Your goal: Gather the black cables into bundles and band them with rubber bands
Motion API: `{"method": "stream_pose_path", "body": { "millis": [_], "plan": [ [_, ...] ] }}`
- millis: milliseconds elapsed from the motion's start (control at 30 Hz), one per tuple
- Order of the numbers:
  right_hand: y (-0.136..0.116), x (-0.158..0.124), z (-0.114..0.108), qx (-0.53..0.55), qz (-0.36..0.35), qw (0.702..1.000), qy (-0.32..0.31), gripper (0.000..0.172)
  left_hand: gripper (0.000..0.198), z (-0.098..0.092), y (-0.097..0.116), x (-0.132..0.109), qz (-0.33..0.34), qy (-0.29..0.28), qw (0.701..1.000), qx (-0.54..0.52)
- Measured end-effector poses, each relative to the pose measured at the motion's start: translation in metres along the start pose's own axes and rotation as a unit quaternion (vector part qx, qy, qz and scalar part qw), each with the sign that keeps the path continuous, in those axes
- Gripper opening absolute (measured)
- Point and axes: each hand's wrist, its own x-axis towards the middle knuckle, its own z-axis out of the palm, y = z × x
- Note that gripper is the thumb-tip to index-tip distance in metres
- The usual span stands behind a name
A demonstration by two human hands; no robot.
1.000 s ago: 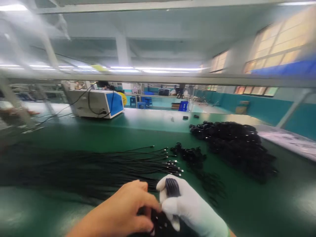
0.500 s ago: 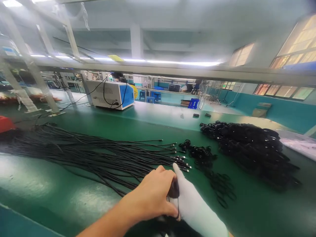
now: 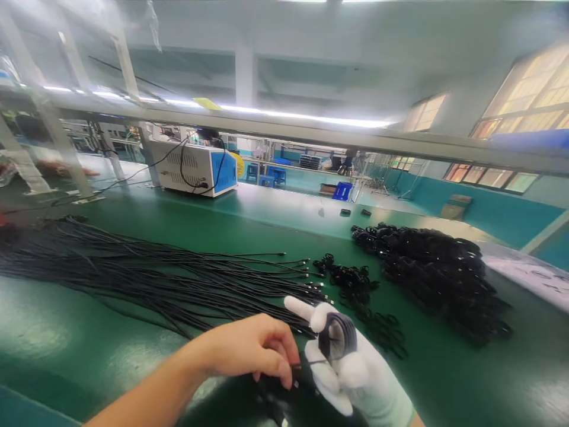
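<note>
My right hand (image 3: pixel 373 373), in a white glove, is closed around a small coil of black cable (image 3: pixel 344 333); its index finger points out to the left. My bare left hand (image 3: pixel 253 350) is beside it on the left, fingers pinched near the cable's loose end, where a small metal tip shows by the fingertips. Below the hands lie dark cable pieces (image 3: pixel 271 403), blurred, with a light connector. Long straight black cables (image 3: pixel 178 273) stretch across the green table from the left, their silver plugs close beyond my hands.
Loose black loops (image 3: pixel 355 281) lie right of the plugs, and a big heap of coiled cables (image 3: pixel 435 267) is further right. A white and blue machine (image 3: pixel 200 169) stands at the back under a long shelf rail (image 3: pixel 275 124). Two small black pieces (image 3: pixel 345 212) lie behind the heap.
My hands were together around the coil; now the left has drawn away to the left and down. The coil in my right glove has turned into view. The camera view has shifted slightly.
</note>
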Motion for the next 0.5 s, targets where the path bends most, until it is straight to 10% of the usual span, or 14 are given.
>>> {"method": "stream_pose_path", "body": {
  "millis": [167, 500],
  "plan": [
    [0.005, 0.001, -0.002, 0.01, 0.005, 1.0, -0.023, 0.053, 0.017, 0.01, -0.006, 0.003, 0.054, 0.147, 0.958, -0.242],
    [0.013, 0.0, -0.006, -0.012, 0.025, 1.0, 0.011, 0.056, 0.021, 0.032, 0.002, 0.023, 0.08, 0.206, 0.936, -0.272]
  ]
}}
